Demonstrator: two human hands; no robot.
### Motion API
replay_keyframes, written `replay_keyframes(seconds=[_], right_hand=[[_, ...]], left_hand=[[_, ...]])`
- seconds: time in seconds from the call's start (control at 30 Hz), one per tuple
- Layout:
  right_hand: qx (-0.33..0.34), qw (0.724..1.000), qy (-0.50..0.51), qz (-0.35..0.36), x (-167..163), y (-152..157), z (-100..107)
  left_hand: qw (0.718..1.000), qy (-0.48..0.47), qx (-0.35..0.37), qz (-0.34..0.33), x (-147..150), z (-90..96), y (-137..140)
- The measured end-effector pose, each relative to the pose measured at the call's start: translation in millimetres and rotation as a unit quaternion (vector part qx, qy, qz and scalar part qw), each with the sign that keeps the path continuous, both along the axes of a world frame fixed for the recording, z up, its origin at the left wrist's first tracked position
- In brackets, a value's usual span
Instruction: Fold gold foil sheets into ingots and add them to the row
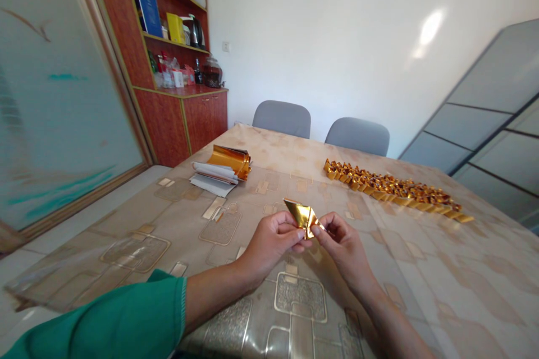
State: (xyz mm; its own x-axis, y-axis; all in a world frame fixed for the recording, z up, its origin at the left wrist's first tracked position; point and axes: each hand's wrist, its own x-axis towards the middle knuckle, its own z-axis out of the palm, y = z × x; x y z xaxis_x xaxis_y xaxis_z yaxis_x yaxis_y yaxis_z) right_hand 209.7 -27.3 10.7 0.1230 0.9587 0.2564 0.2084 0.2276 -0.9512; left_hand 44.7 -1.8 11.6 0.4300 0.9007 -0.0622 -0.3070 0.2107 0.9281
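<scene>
A small piece of folded gold foil paper [301, 214] is held up between both hands, above the table. My left hand [275, 237] pinches its lower left side, thumb in front and fingers behind. On the right side, my right hand [340, 237] grips a corner between thumb and fingers. The foil has a pointed upper left corner and creased faces. To the far left lies a stack of gold and white paper sheets [229, 160], curled at the edges. On the far right, several folded gold foil pieces [391, 188] stand packed together in long rows.
A patterned plastic cover lies on the table [236, 303]. Two grey chairs [282, 116] stand behind its far edge, against the white wall. A red-brown cabinet [181, 118] with bottles and a kettle is at the back left, next to a frosted glass door [63, 95].
</scene>
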Motion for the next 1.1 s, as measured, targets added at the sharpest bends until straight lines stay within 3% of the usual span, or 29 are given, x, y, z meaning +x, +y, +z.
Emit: replay_keyframes(seconds=[0.47, 0.67, 0.93, 1.1], right_hand=[[-0.023, 0.999, -0.007, 0.038, -0.1, 0.2, -0.1], [-0.028, 0.996, 0.016, 0.088, 3.5, -0.9, 3.2], [-0.018, 0.997, -0.009, 0.069, 0.1, -2.2, -1.0], [-0.017, 0.996, 0.036, 0.080, -0.3, -3.4, 3.8]], left_hand=[[1.000, 0.006, -0.009, -0.017, 1.2, -4.4, -0.7], [0.999, 0.005, -0.016, -0.029, 1.4, -8.4, -1.2], [0.997, -0.005, -0.061, -0.039, 0.2, -9.3, -1.2], [0.998, -0.006, -0.058, -0.038, -0.2, -8.3, -0.9]])
